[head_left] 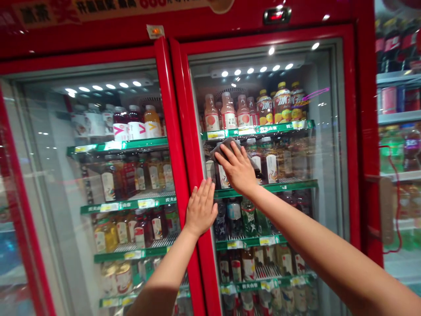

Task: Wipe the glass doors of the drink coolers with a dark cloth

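My right hand presses a grey cloth flat against the right glass door of a red drinks fridge. Its fingers lie stretched over the cloth, which shows past the fingertips and beside the palm. My left hand rests with fingers out flat on the red frame of that door, near the gap between the two doors, and holds nothing. Bottles on the shelves behind the glass are partly covered by my hands and forearms.
The left glass door is shut, with several shelves of bottled drinks behind it. A small display sits above the right door. Further right stands another drinks cooler, with a beige power strip and red cord alongside.
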Tool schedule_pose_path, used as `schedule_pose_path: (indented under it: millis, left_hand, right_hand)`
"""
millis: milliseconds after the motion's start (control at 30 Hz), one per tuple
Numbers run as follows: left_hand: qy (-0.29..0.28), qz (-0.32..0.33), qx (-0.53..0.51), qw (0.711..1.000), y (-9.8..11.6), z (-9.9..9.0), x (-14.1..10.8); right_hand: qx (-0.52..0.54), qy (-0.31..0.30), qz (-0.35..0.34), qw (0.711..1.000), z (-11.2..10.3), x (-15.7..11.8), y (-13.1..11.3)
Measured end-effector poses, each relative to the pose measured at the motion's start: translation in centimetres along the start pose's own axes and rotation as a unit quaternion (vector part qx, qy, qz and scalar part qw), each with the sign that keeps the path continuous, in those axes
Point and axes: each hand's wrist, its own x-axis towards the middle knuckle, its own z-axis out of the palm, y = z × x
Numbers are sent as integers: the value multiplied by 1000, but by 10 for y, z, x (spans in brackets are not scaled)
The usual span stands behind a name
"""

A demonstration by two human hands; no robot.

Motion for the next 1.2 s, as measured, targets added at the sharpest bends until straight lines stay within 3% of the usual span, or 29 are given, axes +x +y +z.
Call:
schedule_pose_path:
  millis: [100, 233, 333, 433, 500, 600, 700, 767, 833, 933, 1000, 1100, 1200]
  left_hand:
    - [-25, 4, 20, 1000, 1, -2, -10]
    - [-41, 20, 45, 998, 2, -4, -27]
    - [-39, 2, 59, 997, 4, -2, -33]
    - [-33, -39, 67, 996, 9, 0, -37]
    - [-29, -55, 67, 996, 10, -1, -40]
    - [-36, -53, 57, 996, 8, -4, -47]
    - [-48, -39, 43, 997, 5, -7, -52]
    - [-49, -37, 39, 997, 3, -6, -54]
    - [-43, -36, 37, 998, 3, -4, -55]
    - [-28, -31, 36, 998, 2, 1, -56]
    - [-25, -27, 34, 999, 1, 3, -57]
    - [-28, -24, 26, 999, -1, 4, -59]
    - [-23, -18, 18, 999, -3, 4, -62]
  right_hand:
    - [9, -51, -97, 994, -1, -30, -6]
    - [20, -57, -165, 984, -12, -55, 14]
    - [27, -23, -115, 993, -8, -32, 15]
    - [25, 12, -9, 1000, 5, -6, -8]
    - [23, 11, 8, 1000, 13, -8, -26]
    - [25, -32, -79, 996, 15, -37, -37]
    - [28, -70, -164, 984, 8, -58, -27]
    - [26, -76, -163, 983, 4, -49, -19]
    - [20, -64, -113, 991, 3, -24, -18]
    - [9, -33, -18, 999, 9, 11, -32]
    - [6, -28, 0, 1000, 14, 16, -46]
    - [6, -49, -39, 998, 21, -15, -62]
    - [-1, -70, -77, 995, 25, -74, -71]
